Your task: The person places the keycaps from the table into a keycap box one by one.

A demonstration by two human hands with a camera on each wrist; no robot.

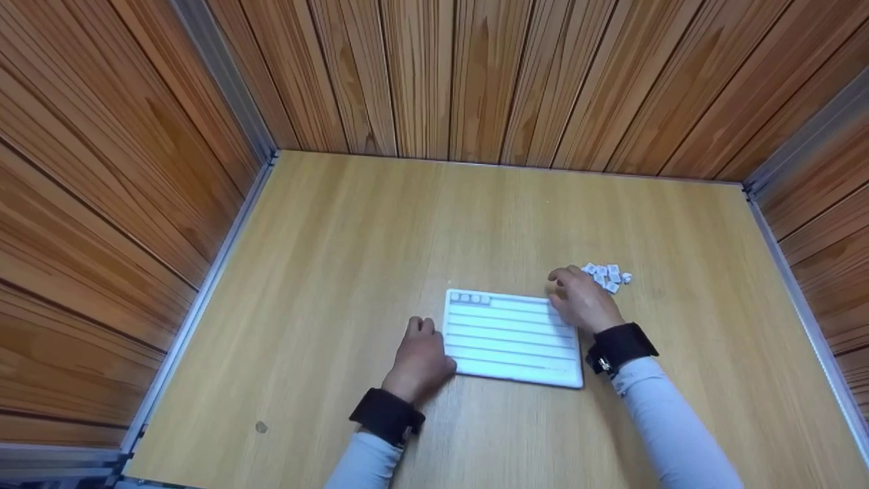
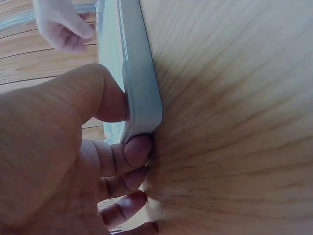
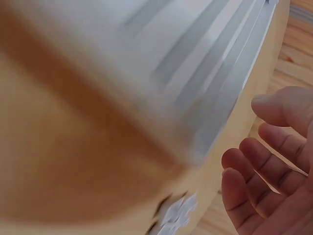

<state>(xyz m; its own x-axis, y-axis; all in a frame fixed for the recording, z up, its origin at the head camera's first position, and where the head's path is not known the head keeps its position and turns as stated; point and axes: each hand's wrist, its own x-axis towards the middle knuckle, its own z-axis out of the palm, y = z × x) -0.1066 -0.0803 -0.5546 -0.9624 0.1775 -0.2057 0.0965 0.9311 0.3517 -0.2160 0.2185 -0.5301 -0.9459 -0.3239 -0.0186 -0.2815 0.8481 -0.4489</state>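
Observation:
A white slotted board (image 1: 512,339) lies flat on the wooden table (image 1: 380,231). Several small white tiles (image 1: 470,298) sit at the left end of its top row. My left hand (image 1: 424,350) grips the board's left edge (image 2: 142,73), thumb on top and fingertips (image 2: 139,149) against the corner. My right hand (image 1: 574,295) hovers over the board's far right corner with its fingers (image 3: 266,161) loosely curled and nothing in them. A small heap of loose white tiles (image 1: 606,275) lies just beyond that hand, blurred in the right wrist view (image 3: 176,215).
Wooden plank walls (image 1: 475,75) with metal corner rails (image 1: 224,75) enclose the table on the left, back and right. Bare tabletop stretches behind and to the left of the board.

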